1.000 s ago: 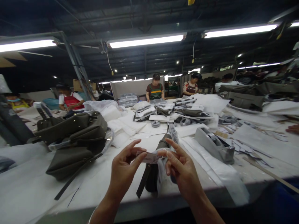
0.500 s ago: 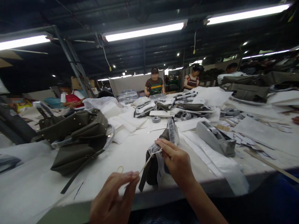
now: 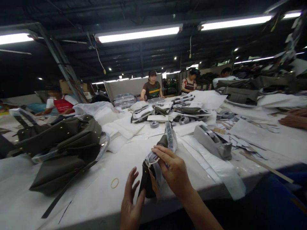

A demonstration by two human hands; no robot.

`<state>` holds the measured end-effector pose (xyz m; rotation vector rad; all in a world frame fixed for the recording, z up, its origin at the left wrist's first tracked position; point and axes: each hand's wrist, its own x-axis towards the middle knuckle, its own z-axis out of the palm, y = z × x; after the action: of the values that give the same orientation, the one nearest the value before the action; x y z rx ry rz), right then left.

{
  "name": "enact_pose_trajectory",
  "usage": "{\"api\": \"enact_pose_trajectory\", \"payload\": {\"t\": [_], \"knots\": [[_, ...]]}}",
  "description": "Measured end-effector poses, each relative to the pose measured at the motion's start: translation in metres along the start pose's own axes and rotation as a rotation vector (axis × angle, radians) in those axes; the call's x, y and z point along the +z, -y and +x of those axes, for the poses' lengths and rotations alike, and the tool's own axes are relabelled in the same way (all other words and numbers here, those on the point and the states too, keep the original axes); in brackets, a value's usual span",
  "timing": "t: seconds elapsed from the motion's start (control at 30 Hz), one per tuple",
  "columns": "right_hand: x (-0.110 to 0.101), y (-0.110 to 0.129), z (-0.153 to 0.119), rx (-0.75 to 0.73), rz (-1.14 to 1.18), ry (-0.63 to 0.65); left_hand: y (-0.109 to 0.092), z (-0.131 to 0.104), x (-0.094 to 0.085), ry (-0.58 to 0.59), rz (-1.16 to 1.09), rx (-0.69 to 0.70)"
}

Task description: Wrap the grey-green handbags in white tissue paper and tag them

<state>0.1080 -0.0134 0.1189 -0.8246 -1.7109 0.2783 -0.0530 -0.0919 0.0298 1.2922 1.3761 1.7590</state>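
Observation:
A dark olive strap bundle point(image 3: 147, 180), partly wrapped in clear plastic, lies at the table's front edge. White string is looped around its upper part. My right hand point(image 3: 174, 169) is closed on the bundle near the string, fingers pressed together over the plastic. Left of the bundle, my left hand point(image 3: 133, 198) has its fingers spread, with the thumb near the bundle's lower end and nothing held. A yellow rubber band point(image 3: 114, 183) lies on the white table covering to the left.
A large olive bag point(image 3: 69, 153) lies at left. A grey tape dispenser point(image 3: 212, 142) stands at right, beside white sheets point(image 3: 203, 156) and a long thin strip point(image 3: 266, 166). Wrapped straps are piled farther back. Another person's hands point(image 3: 294, 118) rest at the right edge.
My left hand has let go of the string, opened and moved right towards the bundle. The rubber band is now fully visible. The view has shifted right, and another person's hands show more.

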Motion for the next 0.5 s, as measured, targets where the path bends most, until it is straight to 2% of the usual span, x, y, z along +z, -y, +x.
{"api": "enact_pose_trajectory", "payload": {"t": [0.1, 0.2, 0.3, 0.4, 0.5], "knots": [[0.004, -0.001, -0.003, 0.015, -0.002, -0.012, 0.029, 0.001, 0.023, 0.096, 0.051, -0.025], [0.005, 0.0, -0.008, 0.012, -0.026, -0.004, 0.043, 0.014, 0.034, 0.05, 0.184, -0.14], [-0.005, -0.004, -0.018, -0.015, -0.049, -0.018, 0.047, 0.039, 0.033, 0.017, 0.191, -0.251], [-0.025, -0.018, -0.039, -0.046, -0.026, -0.027, 0.049, 0.064, 0.03, -0.074, 0.019, -0.34], [-0.045, -0.033, -0.066, 0.018, 0.043, 0.002, 0.042, 0.093, 0.036, -0.143, -0.257, -0.47]]}}
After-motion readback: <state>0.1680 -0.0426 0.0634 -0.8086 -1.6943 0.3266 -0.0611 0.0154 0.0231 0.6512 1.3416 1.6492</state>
